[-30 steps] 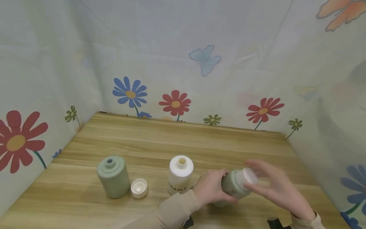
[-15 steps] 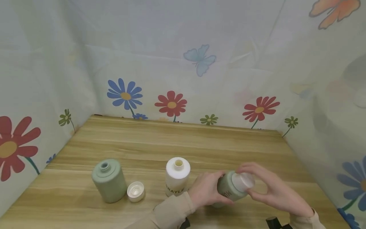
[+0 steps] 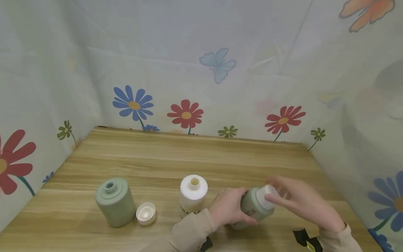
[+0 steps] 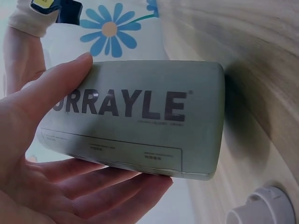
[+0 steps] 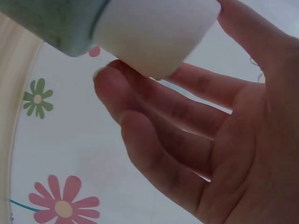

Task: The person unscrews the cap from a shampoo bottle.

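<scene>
My left hand [image 3: 231,208] grips the body of a green bottle [image 3: 252,207], thumb on one side and fingers on the other. The bottle is tilted to the right, its printed label facing the left wrist camera. At its top sits a white cap [image 3: 264,196]. My right hand [image 3: 303,203] holds that cap between thumb and fingers; in the right wrist view the thumb touches one edge of the cap [image 5: 154,35] and the fingers curve beneath it. Left of my left hand stands an uncapped white bottle [image 3: 192,190], partly hidden by the sleeve.
A second green bottle [image 3: 114,203], uncapped, stands upright on the left of the wooden table [image 3: 163,154]. Beside it lies a white cap [image 3: 146,214], hollow side up. A pale round piece [image 4: 264,207] shows at the left wrist view's corner. Flowered cloth [image 3: 176,70] encloses the table.
My right hand shifts its fingers about the cap, the far fingers blurred now. My left hand keeps its grip on the bottle. The whole head view has drifted slightly.
</scene>
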Motion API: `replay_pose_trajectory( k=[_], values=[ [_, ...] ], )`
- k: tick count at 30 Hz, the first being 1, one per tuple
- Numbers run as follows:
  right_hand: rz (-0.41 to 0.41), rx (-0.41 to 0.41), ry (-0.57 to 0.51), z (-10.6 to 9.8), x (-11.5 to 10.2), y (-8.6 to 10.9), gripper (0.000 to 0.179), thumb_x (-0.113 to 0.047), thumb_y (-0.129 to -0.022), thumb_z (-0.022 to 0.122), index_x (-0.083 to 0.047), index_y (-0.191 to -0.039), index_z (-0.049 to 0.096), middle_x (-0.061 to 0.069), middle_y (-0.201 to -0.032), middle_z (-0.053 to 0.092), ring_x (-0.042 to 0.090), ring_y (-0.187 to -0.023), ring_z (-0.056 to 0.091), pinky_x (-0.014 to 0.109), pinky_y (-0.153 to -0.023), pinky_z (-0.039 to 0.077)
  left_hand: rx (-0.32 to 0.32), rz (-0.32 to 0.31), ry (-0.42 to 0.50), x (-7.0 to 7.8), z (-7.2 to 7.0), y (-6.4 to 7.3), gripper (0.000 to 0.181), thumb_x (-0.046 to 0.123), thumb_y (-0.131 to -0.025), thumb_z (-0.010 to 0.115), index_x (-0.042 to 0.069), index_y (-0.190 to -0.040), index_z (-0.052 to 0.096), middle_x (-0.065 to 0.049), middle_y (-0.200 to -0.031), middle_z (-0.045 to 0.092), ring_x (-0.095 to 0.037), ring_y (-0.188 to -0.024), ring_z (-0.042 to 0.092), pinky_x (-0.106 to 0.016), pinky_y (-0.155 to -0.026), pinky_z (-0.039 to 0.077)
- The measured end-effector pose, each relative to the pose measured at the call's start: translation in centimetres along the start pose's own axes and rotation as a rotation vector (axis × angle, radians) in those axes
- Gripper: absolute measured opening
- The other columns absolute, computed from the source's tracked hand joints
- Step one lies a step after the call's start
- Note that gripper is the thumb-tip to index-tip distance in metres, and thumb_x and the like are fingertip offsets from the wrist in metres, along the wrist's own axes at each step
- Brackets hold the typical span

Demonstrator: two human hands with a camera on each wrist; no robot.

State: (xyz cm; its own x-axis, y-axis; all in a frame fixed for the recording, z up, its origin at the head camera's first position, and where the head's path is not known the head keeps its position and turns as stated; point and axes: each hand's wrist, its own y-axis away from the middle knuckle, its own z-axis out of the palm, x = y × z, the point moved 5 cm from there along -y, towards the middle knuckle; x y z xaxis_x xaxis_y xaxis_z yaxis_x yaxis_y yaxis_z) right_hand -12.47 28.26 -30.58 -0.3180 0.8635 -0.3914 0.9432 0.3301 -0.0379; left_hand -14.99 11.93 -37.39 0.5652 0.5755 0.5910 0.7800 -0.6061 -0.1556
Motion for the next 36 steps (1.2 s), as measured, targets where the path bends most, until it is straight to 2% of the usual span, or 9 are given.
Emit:
replay_pose_trajectory(
  k=[3, 7, 12, 17, 24, 26, 29, 34, 36],
  values=[
    [-0.023, -0.029, 0.009, -0.1, -0.3, 0.1, 0.039, -0.05, -0.09, 0.062, -0.02, -0.116, 0.063, -0.012, -0.09, 0.067, -0.002, -0.075, 0.057, 0.021, -0.061, 0.048, -0.01, -0.005, 0.013, 0.0, 0.0, 0.1, 0.064, 0.041, -0.063, 0.089, 0.015, -0.116, 0.064, 0.005, -0.1, 0.072, -0.002, -0.085, 0.063, -0.015, -0.073, 0.048],
    [-0.074, -0.027, 0.019, -0.3, -0.7, 0.3, 0.038, -0.049, -0.09, 0.063, -0.021, -0.116, 0.063, -0.014, -0.09, 0.066, -0.004, -0.075, 0.055, 0.02, -0.061, 0.049, -0.017, 0.012, 0.027, 0.0, -0.2, 0.1, 0.063, 0.039, -0.063, 0.089, 0.016, -0.115, 0.064, 0.005, -0.101, 0.072, -0.001, -0.085, 0.063, -0.015, -0.074, 0.049],
    [-0.167, 0.003, 0.049, -0.5, -1.2, 0.7, 0.034, -0.042, -0.09, 0.065, -0.022, -0.118, 0.062, -0.011, -0.101, 0.067, -0.005, -0.078, 0.055, 0.021, -0.063, 0.05, -0.024, 0.02, 0.037, 0.0, -0.3, 0.0, 0.065, 0.038, -0.063, 0.09, 0.015, -0.118, 0.063, 0.004, -0.104, 0.072, -0.002, -0.088, 0.064, -0.015, -0.076, 0.05],
    [-0.26, 0.011, 0.119, -0.3, -1.3, 1.0, 0.036, -0.04, -0.091, 0.065, -0.024, -0.124, 0.061, -0.009, -0.118, 0.065, 0.002, -0.095, 0.061, 0.026, -0.074, 0.055, -0.007, 0.027, 0.02, -0.1, -0.1, 0.2, 0.064, 0.039, -0.063, 0.089, 0.015, -0.117, 0.063, 0.005, -0.102, 0.072, -0.001, -0.086, 0.063, -0.015, -0.075, 0.049],
    [-0.481, 0.038, 0.192, -0.1, -1.5, 1.7, 0.045, -0.025, -0.088, 0.071, -0.029, -0.13, 0.055, -0.01, -0.126, 0.058, 0.009, -0.106, 0.061, 0.024, -0.079, 0.055, -0.021, 0.017, 0.043, -0.3, 0.4, 0.2, 0.062, 0.039, -0.064, 0.089, 0.015, -0.116, 0.063, 0.006, -0.102, 0.072, 0.0, -0.086, 0.063, -0.014, -0.074, 0.049],
    [-0.516, 0.04, 0.206, -0.1, -1.5, 1.8, 0.048, -0.022, -0.088, 0.071, -0.029, -0.132, 0.054, -0.008, -0.129, 0.057, 0.01, -0.108, 0.06, 0.024, -0.079, 0.055, -0.026, 0.018, 0.045, -0.3, 0.4, 0.2, 0.062, 0.038, -0.065, 0.089, 0.016, -0.116, 0.063, 0.006, -0.102, 0.072, 0.0, -0.086, 0.063, -0.014, -0.074, 0.049],
    [-0.487, 0.016, 0.209, -0.1, -1.4, 1.9, 0.05, -0.026, -0.09, 0.068, -0.029, -0.137, 0.05, -0.005, -0.134, 0.055, 0.014, -0.113, 0.059, 0.025, -0.081, 0.055, -0.021, 0.028, 0.031, -0.3, 0.4, 0.1, 0.062, 0.039, -0.064, 0.089, 0.016, -0.117, 0.063, 0.006, -0.101, 0.072, 0.0, -0.085, 0.063, -0.014, -0.073, 0.048],
    [-0.287, -0.029, 0.184, -0.4, -1.0, 1.6, 0.05, -0.044, -0.094, 0.057, -0.031, -0.141, 0.044, -0.008, -0.14, 0.052, 0.016, -0.121, 0.056, 0.034, -0.089, 0.054, -0.011, 0.049, 0.008, -0.3, 0.1, 0.0, 0.065, 0.039, -0.064, 0.089, 0.015, -0.119, 0.063, 0.005, -0.101, 0.072, 0.0, -0.085, 0.063, -0.014, -0.072, 0.048],
    [-0.24, -0.031, 0.195, -0.4, -0.9, 1.5, 0.05, -0.049, -0.094, 0.055, -0.031, -0.139, 0.047, -0.011, -0.136, 0.055, 0.014, -0.12, 0.057, 0.037, -0.09, 0.053, -0.018, 0.052, 0.008, -0.3, 0.1, 0.0, 0.065, 0.038, -0.064, 0.089, 0.015, -0.119, 0.063, 0.005, -0.101, 0.072, -0.001, -0.085, 0.063, -0.014, -0.073, 0.049]
  ],
)
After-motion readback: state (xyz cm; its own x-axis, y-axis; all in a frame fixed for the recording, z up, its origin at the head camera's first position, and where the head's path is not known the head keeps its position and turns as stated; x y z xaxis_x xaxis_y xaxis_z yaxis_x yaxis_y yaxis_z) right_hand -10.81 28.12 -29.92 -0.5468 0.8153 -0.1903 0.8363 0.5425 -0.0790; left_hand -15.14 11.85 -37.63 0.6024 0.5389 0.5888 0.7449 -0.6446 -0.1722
